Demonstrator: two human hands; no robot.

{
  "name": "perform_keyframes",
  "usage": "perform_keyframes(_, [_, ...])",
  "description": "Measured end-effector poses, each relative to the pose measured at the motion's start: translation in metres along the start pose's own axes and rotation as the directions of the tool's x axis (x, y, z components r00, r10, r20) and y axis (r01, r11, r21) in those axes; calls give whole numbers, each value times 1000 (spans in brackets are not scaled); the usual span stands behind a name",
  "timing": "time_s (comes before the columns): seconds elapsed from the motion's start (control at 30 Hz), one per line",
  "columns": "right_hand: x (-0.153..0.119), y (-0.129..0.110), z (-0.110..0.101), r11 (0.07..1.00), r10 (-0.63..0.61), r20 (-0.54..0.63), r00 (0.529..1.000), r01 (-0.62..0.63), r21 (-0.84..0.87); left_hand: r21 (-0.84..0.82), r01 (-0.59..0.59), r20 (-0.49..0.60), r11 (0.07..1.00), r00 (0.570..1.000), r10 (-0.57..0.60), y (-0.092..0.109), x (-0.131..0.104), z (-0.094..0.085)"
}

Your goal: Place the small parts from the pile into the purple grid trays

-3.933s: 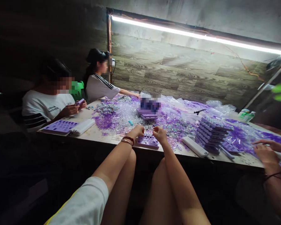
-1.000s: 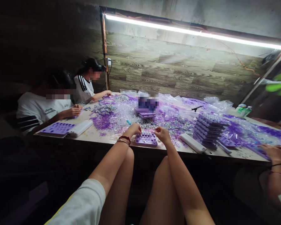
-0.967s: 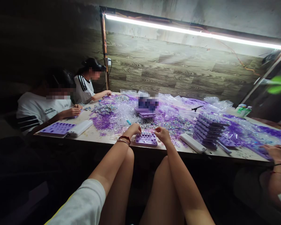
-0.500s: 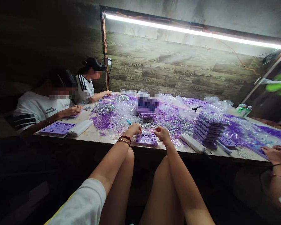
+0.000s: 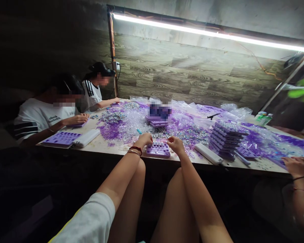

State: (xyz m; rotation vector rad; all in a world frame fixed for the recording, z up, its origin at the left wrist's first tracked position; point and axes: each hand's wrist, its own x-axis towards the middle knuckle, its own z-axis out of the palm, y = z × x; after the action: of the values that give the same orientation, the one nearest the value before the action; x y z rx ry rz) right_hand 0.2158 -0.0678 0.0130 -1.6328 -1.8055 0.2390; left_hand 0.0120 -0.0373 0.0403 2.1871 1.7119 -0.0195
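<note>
In front of me, at the table's near edge, lies a light purple tray (image 5: 158,151) with rows of square openings. Small pale pieces sit along its far side. My left hand (image 5: 145,139) is closed at the tray's far left corner, fingers bent together in a pinch. At the opposite corner my right hand (image 5: 176,144) is also closed, thumb and fingertips pressed together beside the tray's edge. Whatever either pinch holds is too small or hidden to make out. Loose small white, grey and blue pieces (image 5: 192,132) lie just beyond my hands.
A tall stack of filled purple trays (image 5: 224,140) and a long white case (image 5: 208,154) stand to my right. Another white case (image 5: 87,138) and a purple tray (image 5: 62,138) lie left. Co-workers sit at left; another person's hands (image 5: 297,165) are at right.
Both my hands stay at the tray's far corners with scarcely any movement. The green fan blades at far right have shifted a little.
</note>
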Motion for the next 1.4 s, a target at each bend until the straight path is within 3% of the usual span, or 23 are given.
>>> perform_keyframes(0.43, [-1,-2,1,999,11,24,1000,-12,52,-40,-12,11,999,1000,12,-3,6,4])
perform_keyframes(0.73, [1,1,7,982,-26,36,999,19,187,-79,-11,-35,997,999,8,-5,7,7])
perform_keyframes(0.9, [0,-4,15,939,-134,98,986,95,332,-134,-91,-120,987,990,75,-8,9,5])
perform_keyframes(1.1, [10,-8,33,876,-231,149,962,139,461,-212,-265,-278,941,939,202,-13,13,8])
perform_keyframes(1.4, [21,-10,49,857,-276,98,956,198,477,-160,-325,-303,932,915,267,-12,8,7])
